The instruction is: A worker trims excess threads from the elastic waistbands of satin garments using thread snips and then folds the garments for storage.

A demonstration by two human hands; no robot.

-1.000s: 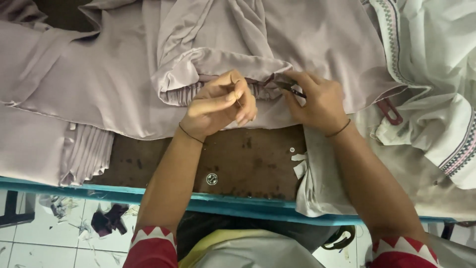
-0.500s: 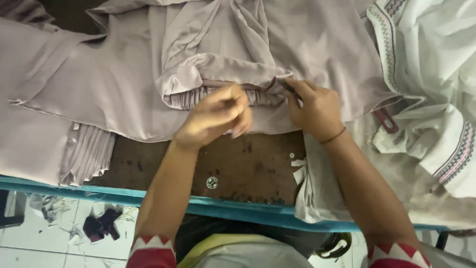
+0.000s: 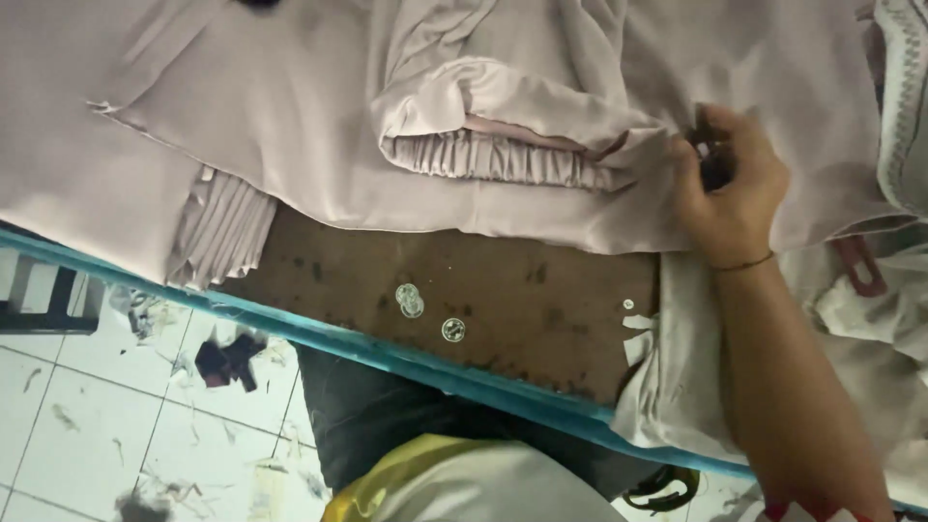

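Mauve garment [image 3: 406, 116] under right hand [image 3: 727, 188], fingers curled around a dark tool.

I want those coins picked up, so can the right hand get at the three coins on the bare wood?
Probably yes. The right hand rests on the pale cloth just beyond the coins, which lie uncovered on the table with nothing between.

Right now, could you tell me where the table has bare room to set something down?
The brown tabletop is bare between the pale fabric above and the blue edge below, apart from three small round discs. On the right, the right hand and white cloth crowd it.
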